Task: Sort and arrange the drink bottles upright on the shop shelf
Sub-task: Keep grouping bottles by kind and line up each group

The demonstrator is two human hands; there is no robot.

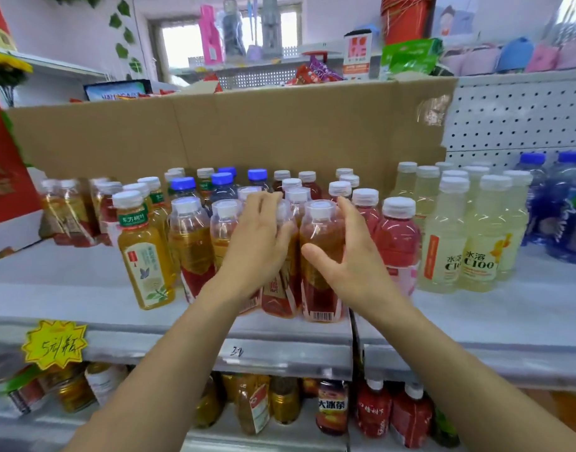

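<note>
Many drink bottles stand upright on the white shop shelf (68, 288). My right hand (348, 256) wraps around a front-row amber tea bottle (322, 282) with a red label, thumb across its front and fingers behind its right side. My left hand (257, 239) lies over the shoulder of the neighbouring amber tea bottle (278, 298), hiding most of it. A green-labelled yellow tea bottle (143, 256) stands at the front left. Pink drink bottles (397, 243) stand just right of my hands.
Pale C100 bottles (476, 243) and blue-capped bottles (560, 207) fill the right. A shrink-wrapped pack (71, 213) sits far left. A cardboard sheet (247, 132) backs the shelf. More bottles (332, 409) stand on the lower shelf beneath a yellow price tag (55, 344).
</note>
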